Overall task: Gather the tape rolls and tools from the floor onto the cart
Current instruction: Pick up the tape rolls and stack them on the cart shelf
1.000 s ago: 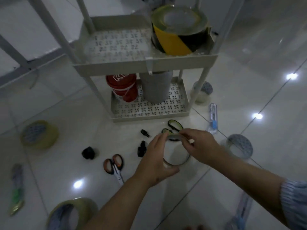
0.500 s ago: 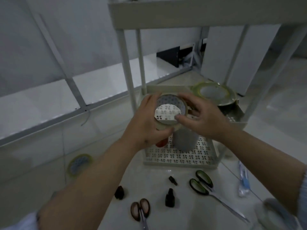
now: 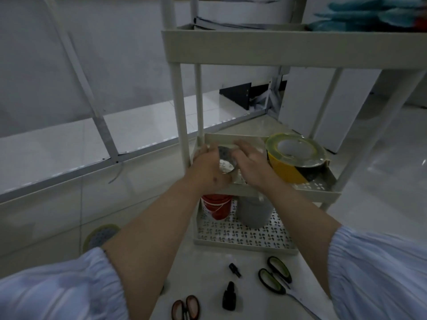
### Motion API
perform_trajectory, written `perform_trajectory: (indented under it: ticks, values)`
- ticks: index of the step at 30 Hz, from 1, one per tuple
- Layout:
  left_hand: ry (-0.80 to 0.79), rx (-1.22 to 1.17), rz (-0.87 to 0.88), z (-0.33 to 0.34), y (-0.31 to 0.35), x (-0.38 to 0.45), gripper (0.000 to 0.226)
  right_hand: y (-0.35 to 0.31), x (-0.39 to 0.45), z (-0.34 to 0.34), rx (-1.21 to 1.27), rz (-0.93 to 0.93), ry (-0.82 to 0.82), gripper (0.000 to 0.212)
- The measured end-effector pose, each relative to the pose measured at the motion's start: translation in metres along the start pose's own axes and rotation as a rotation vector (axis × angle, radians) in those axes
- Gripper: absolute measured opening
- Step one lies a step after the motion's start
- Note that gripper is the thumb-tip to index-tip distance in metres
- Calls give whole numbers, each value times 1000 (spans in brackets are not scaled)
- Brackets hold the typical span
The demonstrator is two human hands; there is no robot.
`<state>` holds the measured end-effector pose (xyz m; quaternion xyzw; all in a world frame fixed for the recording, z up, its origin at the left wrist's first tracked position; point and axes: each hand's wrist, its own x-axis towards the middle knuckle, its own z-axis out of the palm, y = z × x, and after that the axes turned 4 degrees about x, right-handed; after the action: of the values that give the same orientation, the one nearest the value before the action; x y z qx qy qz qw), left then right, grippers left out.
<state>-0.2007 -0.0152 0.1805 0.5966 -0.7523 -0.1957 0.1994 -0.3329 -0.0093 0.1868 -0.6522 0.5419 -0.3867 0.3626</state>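
Note:
Both hands hold a clear tape roll (image 3: pixel 227 159) over the left part of the cart's middle shelf (image 3: pixel 318 192). My left hand (image 3: pixel 208 169) grips its left side and my right hand (image 3: pixel 250 165) covers its right side. A big yellow-and-black tape roll (image 3: pixel 293 155) lies on the same shelf to the right. On the floor below lie green-handled scissors (image 3: pixel 277 280), red-handled scissors (image 3: pixel 186 308), a small black bottle (image 3: pixel 229 296), a black cap (image 3: pixel 235 270) and a yellowish tape roll (image 3: pixel 101 234) at the left.
The cart's bottom shelf (image 3: pixel 242 244) carries a red bucket (image 3: pixel 217 206) and a grey container (image 3: pixel 254 211). The top shelf (image 3: pixel 277 49) hangs overhead with papers and a blue object (image 3: pixel 369 12). A white post (image 3: pixel 180 116) stands just left of my hands. A glass partition frame (image 3: pixel 101 128) runs at left.
Both hands lifted the clear tape roll off the floor and carried it up and forward to the cart's middle shelf. The view rose from the floor to the cart.

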Motion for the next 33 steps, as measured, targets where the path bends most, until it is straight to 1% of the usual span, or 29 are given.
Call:
perform_trajectory:
  ticks: [2, 5, 6, 8, 10, 13, 15, 16, 17, 19, 22, 23, 25, 28, 29, 33]
  values:
    - [-21, 19, -32, 6, -2, -3, 102, 4, 3, 0, -32, 31, -68, 44]
    - [21, 82, 3, 14, 1, -16, 74, 7, 5, -3, 16, 76, -130, 45]
    - [53, 90, 20, 17, 1, -20, 69, 7, 5, -4, 24, 86, -148, 45]
    - [103, 83, 74, 21, 0, -32, 69, 8, 5, -5, 7, 73, -172, 45]
    - [136, 78, 153, 25, -5, -48, 71, 7, 4, -3, -52, -4, -132, 44]
    - [184, 27, 243, 31, -22, -77, 68, 3, -9, 9, -120, -227, 70, 36]
    - [219, 28, 245, 35, -40, -94, 67, 0, -26, 22, -140, -389, 172, 31]
    - [229, 23, 228, 38, -51, -101, 68, 0, -35, 31, -145, -450, 166, 29]
    - [235, 16, 203, 40, -61, -108, 67, 2, -43, 41, -151, -489, 123, 26]
    - [235, 0, 138, 45, -81, -121, 66, 6, -58, 65, -163, -511, -26, 23]
    - [252, 1, 43, 52, -115, -137, 70, 16, -71, 106, -227, -542, -236, 28]
    - [262, -2, 3, 52, -125, -142, 72, 19, -73, 120, -233, -540, -282, 30]
    - [269, -41, -92, 49, -145, -149, 73, 27, -74, 149, -211, -478, -352, 34]
    - [300, -89, -238, 43, -178, -155, 59, 36, -68, 191, -176, -307, -424, 43]
    - [305, -92, -292, 40, -189, -157, 57, 38, -64, 203, -170, -245, -445, 44]
    - [236, -130, -398, 36, -232, -163, 65, 47, -48, 248, -164, -57, -477, 50]
